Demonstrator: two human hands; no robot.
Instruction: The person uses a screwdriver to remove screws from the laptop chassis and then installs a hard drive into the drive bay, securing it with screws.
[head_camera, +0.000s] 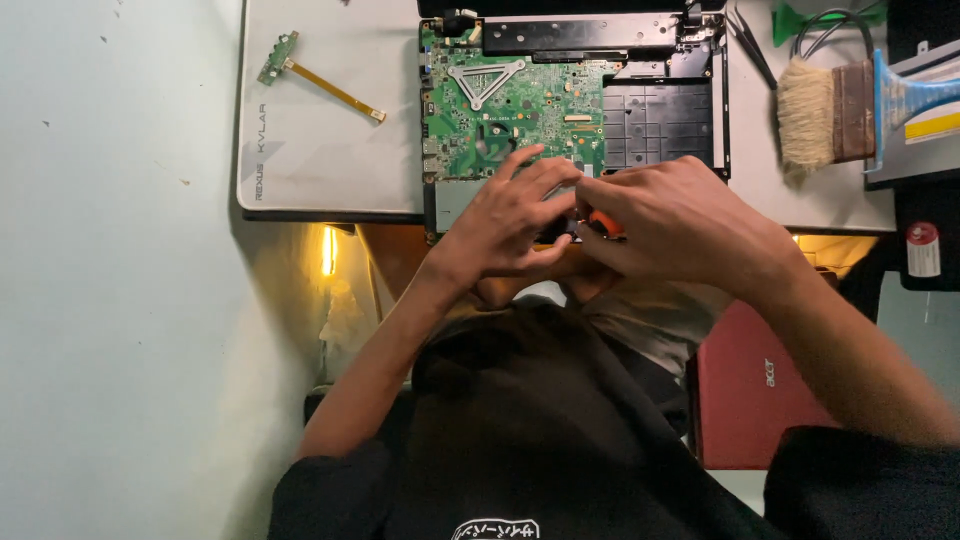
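Observation:
An opened laptop chassis (660, 120) with a green motherboard (515, 110) lies on a white work mat (320, 150). My left hand (510, 215) and my right hand (680, 215) meet at the chassis' near edge. The right hand grips a small tool with an orange handle (604, 226). The left hand's fingers curl around a small dark part next to that tool; what it is stays hidden between the fingers.
A small green circuit strip with a ribbon cable (315, 75) lies on the mat's left. A flat brush with a blue handle (840, 110) and black tweezers (750, 45) lie at the right. A red laptop lid (760, 390) leans below the table edge.

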